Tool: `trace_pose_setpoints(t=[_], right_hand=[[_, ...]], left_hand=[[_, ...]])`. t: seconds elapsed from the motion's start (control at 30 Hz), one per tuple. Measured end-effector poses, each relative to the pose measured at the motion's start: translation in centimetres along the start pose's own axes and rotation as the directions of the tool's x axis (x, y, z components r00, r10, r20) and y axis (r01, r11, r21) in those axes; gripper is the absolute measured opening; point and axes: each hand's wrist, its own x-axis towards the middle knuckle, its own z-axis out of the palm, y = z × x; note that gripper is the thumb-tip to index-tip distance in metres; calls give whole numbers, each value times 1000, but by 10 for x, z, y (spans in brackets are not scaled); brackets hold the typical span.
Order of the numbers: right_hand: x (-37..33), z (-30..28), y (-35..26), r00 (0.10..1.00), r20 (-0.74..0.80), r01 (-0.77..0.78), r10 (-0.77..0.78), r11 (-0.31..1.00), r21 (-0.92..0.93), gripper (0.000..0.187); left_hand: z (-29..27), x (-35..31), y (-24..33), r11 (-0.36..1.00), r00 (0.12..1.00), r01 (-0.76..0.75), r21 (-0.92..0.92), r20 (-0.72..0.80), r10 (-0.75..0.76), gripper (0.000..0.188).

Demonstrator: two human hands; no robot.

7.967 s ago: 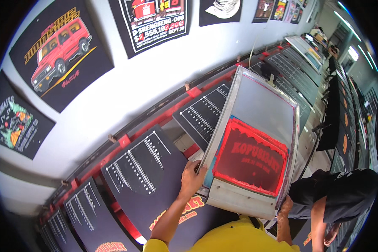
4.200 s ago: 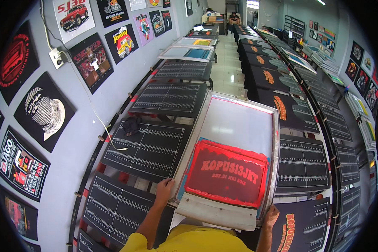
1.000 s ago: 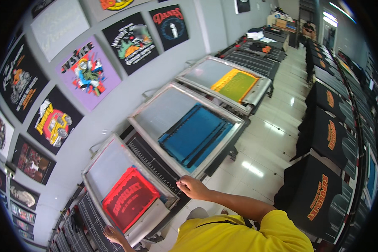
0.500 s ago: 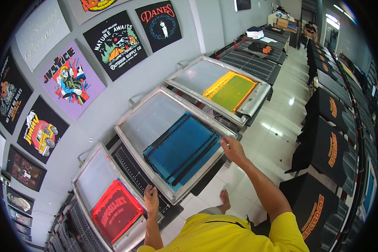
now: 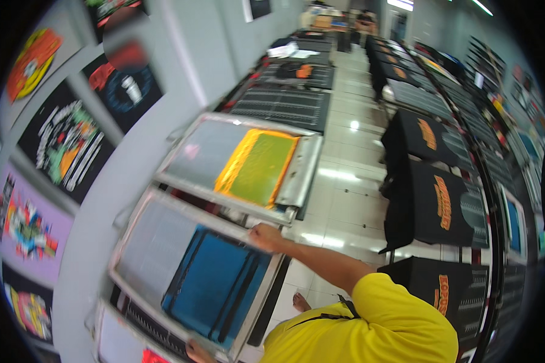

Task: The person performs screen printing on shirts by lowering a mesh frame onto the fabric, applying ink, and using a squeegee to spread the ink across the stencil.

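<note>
**Blue screen (image 5: pixel 194 275) between two hands**

At the far left, posters hang on a pale grey wall: a purple poster (image 5: pixel 33 221) with a multicoloured figure, and above it to the right a black poster (image 5: pixel 66 144) with a green and orange scene. The wall side is blurred.

Low down, the corner of a red-inked screen (image 5: pixel 120 339) enters from the lower edge, mostly cut off. Just beyond it lies the blue screen, a metal frame with blue ink and dark bands across its right part. It is set aslant over a long counter (image 5: pixel 278 109) of black boards with white grid lines; whether it rests there or is slightly raised cannot be told.

The left hand (image 5: pixel 200 351) is at the blue screen's near edge, partly out of view and blurred, so how its fingers stand cannot be told. Farther up lies a yellow-inked screen (image 5: pixel 257 166), just beside the blue one.

The right hand (image 5: pixel 264 237) is closed on the far edge of the blue frame, near its right corner, fingers curled in. Right of the frame, a bare foot (image 5: pixel 301 302) stands on the tiled floor (image 5: pixel 330 209), near the person's yellow shirt (image 5: pixel 369 320). Across the aisle, black shirts (image 5: pixel 415 196) with orange prints drape boards in a row.
</note>
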Motion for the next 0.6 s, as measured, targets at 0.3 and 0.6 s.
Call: trace_pose_setpoints(t=[0.3, 0.6], right_hand=[[0, -21, -18, 990, -56, -116, 127, 978, 171, 41], [-25, -141, -56, 965, -255, 30, 69, 931, 364, 31]], left_hand=[[132, 80, 146, 989, 979, -67, -129, 181, 90, 37], [227, 94, 249, 969, 937, -130, -211, 294, 190, 38]])
